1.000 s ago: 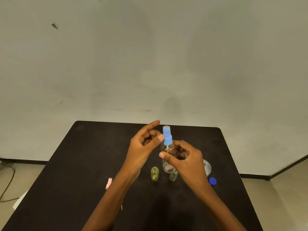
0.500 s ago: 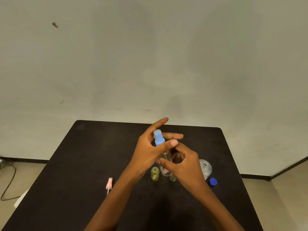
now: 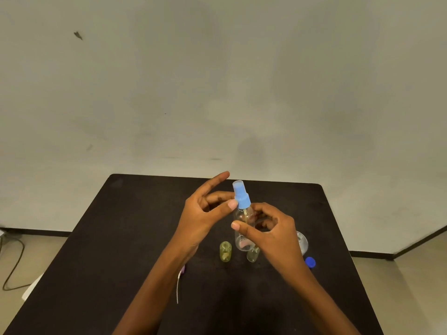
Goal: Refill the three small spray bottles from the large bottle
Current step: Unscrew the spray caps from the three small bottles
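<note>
1. Blue spray top sits on the clear spray bottle, which you hold up off the bench. Its long axis is close to vertical, with the top leaning slightly left.
2. Your right hand is clamped on the bottle's body, thumb across the near face and fingers curled behind.
3. Your left hand comes in from the left at collar height. Its thumb tip presses the blue collar, a finger reaches round the back, and the index finger sticks up clear. It looks like a pinch for twisting, but I can't tell whether on or off.
4. The twist runs about the bottle's upright axis, and your left hand is the one placed for it.
5. Watch below: a yellow-green small bottle and a small clear bottle stand open-necked, just under the held one.
6. The large bottle peeks out behind your right hand, with a blue cap just beside it.
7. A pink sprayer lies half hidden by your left forearm.
</note>
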Motion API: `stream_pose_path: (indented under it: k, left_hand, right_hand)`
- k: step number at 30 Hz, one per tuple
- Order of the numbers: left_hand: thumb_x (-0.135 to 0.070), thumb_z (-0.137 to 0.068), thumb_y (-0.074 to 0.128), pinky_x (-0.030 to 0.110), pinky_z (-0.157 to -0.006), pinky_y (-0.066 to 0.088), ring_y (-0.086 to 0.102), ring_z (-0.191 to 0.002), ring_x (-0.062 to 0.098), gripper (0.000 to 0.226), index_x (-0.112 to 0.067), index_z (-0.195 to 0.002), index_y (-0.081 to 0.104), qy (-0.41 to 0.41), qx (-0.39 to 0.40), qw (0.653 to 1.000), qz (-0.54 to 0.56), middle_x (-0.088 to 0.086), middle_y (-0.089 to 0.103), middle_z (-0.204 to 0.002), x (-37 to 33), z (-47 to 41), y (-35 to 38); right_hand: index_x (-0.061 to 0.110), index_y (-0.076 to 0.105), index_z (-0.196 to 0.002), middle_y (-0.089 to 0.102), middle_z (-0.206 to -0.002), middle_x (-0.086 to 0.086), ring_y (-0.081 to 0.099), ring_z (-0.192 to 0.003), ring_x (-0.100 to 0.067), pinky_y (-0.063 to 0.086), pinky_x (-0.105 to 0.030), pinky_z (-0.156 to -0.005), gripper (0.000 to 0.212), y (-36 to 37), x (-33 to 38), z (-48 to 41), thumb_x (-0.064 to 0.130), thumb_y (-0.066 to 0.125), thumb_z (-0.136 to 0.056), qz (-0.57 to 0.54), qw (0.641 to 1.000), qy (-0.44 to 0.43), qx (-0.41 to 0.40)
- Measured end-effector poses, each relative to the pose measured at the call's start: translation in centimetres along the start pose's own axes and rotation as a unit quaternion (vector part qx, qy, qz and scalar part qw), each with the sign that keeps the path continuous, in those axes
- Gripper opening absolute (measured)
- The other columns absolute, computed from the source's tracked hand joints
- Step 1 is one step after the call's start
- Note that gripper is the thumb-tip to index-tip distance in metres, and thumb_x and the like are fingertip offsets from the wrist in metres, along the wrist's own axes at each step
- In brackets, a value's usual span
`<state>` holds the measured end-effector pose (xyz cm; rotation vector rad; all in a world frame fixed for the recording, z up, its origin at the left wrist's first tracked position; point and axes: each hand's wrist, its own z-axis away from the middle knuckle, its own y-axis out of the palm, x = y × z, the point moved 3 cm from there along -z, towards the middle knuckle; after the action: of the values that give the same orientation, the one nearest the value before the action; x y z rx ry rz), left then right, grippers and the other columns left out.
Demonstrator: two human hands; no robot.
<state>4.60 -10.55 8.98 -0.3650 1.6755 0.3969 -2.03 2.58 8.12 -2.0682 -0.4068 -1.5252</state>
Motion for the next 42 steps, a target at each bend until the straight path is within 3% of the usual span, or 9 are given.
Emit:
stream_pose_path:
  k: [4, 7, 11, 15, 18, 25, 31, 37, 42]
  left_hand:
    - [-0.027, -0.062, 0.083, 0.020, -0.081, 0.054, 0.069, -0.089, 0.011, 0.064, -0.036, -0.117, 0.052, 0.018, 0.003, 0.999, -0.029, -0.006, 0.073, -0.089, 0.0, -0.4, -0.2]
    - [-0.038, -0.057, 0.076, 0.023, -0.088, 0.053, 0.066, -0.098, 0.010, 0.069, -0.041, -0.120, 0.049, 0.022, 0.004, 0.999, -0.035, -0.011, 0.071, -0.098, 0.0, -0.6, 0.0]
    - [-0.051, -0.056, 0.080, 0.023, -0.086, 0.053, 0.063, -0.107, 0.011, 0.082, -0.039, -0.128, 0.042, 0.021, 0.044, 0.998, -0.036, -0.011, 0.070, -0.109, -0.2, -0.5, 1.1]
    - [-0.018, -0.070, 0.079, 0.020, -0.079, 0.053, 0.067, -0.102, 0.014, 0.070, -0.035, -0.127, 0.041, 0.018, 0.061, 0.998, -0.013, -0.007, 0.073, -0.102, -0.4, -0.4, 2.2]
    - [-0.008, -0.074, 0.073, 0.026, -0.081, 0.055, 0.069, -0.098, 0.018, 0.068, -0.033, -0.129, 0.042, 0.009, 0.075, 0.997, 0.008, 0.001, 0.074, -0.098, -0.4, -0.3, 2.2]
    - [-0.055, -0.067, 0.069, 0.013, -0.094, 0.045, 0.064, -0.109, 0.013, 0.075, -0.030, -0.133, 0.041, -0.014, 0.077, 0.997, 0.012, 0.001, 0.073, -0.104, -0.8, 0.1, 1.1]
    - [-0.020, -0.069, 0.079, 0.028, -0.093, 0.050, 0.069, -0.097, 0.013, 0.067, -0.037, -0.124, 0.046, 0.001, 0.034, 0.999, -0.019, -0.001, 0.075, -0.096, -0.7, 0.3, 0.2]
    - [-0.022, -0.067, 0.079, 0.024, -0.090, 0.052, 0.069, -0.087, 0.012, 0.068, -0.039, -0.123, 0.044, 0.018, -0.014, 0.999, -0.031, -0.004, 0.072, -0.081, 0.0, 1.0, -1.0]
    - [-0.021, -0.069, 0.070, 0.020, -0.083, 0.053, 0.069, -0.085, 0.013, 0.063, -0.038, -0.124, 0.043, 0.023, -0.066, 0.997, -0.018, 0.001, 0.071, -0.082, 0.1, 2.0, -3.4]
  right_hand:
    - [0.029, 0.062, -0.092, 0.066, -0.080, 0.008, 0.063, -0.078, -0.009, 0.052, -0.018, -0.069, 0.038, 0.0, 0.0, 0.0, 0.043, 0.071, -0.058, -0.001, 1.000, 0.001, 0.019]
    - [0.032, 0.061, -0.093, 0.066, -0.083, 0.006, 0.064, -0.080, -0.011, 0.054, -0.022, -0.070, 0.040, 0.0, 0.0, 0.0, 0.046, 0.074, -0.058, 0.005, 0.999, -0.009, 0.033]
    - [0.039, 0.057, -0.094, 0.064, -0.088, 0.011, 0.061, -0.084, -0.004, 0.049, -0.014, -0.069, 0.040, 0.3, 0.3, 0.1, 0.044, 0.079, -0.061, 0.035, 0.998, -0.029, 0.053]
    - [0.041, 0.051, -0.094, 0.060, -0.089, 0.018, 0.057, -0.089, 0.008, 0.045, -0.007, -0.073, 0.044, 0.8, 0.6, 0.4, 0.019, 0.078, -0.068, 0.041, 0.997, -0.028, 0.056]
    - [0.041, 0.054, -0.093, 0.064, -0.082, 0.017, 0.061, -0.086, 0.003, 0.049, -0.012, -0.072, 0.039, 0.5, 0.7, 0.3, 0.028, 0.077, -0.064, 0.009, 0.999, -0.009, 0.036]
    - [0.029, 0.064, -0.087, 0.067, -0.076, 0.003, 0.064, -0.073, -0.011, 0.053, -0.021, -0.068, 0.034, -0.3, 0.4, 0.1, 0.041, 0.073, -0.056, -0.026, 0.999, 0.002, 0.022]
    - [0.030, 0.063, -0.091, 0.067, -0.083, 0.010, 0.064, -0.076, -0.010, 0.053, -0.021, -0.069, 0.035, 0.1, 0.1, 0.1, 0.040, 0.073, -0.059, -0.019, 0.999, 0.003, 0.035]
    - [0.033, 0.062, -0.090, 0.067, -0.081, 0.007, 0.064, -0.079, -0.010, 0.054, -0.022, -0.071, 0.034, 1.7, -0.1, 0.6, 0.040, 0.073, -0.059, -0.020, 0.999, 0.016, 0.046]
    - [0.027, 0.065, -0.092, 0.068, -0.086, 0.003, 0.064, -0.081, -0.009, 0.053, -0.021, -0.073, 0.031, 3.8, -0.9, 1.4, 0.023, 0.080, -0.065, -0.011, 0.997, 0.042, 0.069]
